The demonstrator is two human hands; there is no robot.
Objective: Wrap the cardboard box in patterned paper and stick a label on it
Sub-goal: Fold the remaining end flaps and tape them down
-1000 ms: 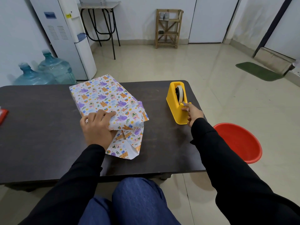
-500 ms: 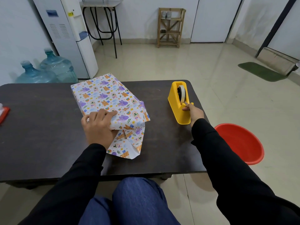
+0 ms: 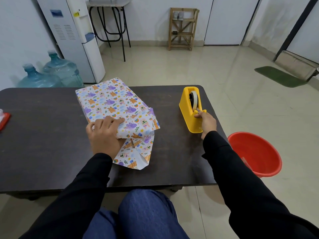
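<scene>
The box (image 3: 110, 100), covered in white paper with purple and orange cartoon animals, lies on the dark table (image 3: 43, 135). Its near end is unsealed, and loose folded paper flaps (image 3: 138, 152) spread toward me. My left hand (image 3: 104, 133) presses flat on the near end of the box and holds the folded paper down. A yellow tape dispenser (image 3: 189, 107) stands to the right with a roll of tape in it. My right hand (image 3: 206, 121) is at the dispenser's cutter end, thumb and forefinger pinching the tape end.
A red-and-white object (image 3: 4, 119) lies at the table's left edge. A red plastic basin (image 3: 255, 152) sits on the floor right of the table. Water bottles (image 3: 51, 71) and a dispenser (image 3: 74, 37) stand behind at left.
The view has shifted slightly. My right hand has crept a little up toward the cutter; the left hand stays pressed on the box.
</scene>
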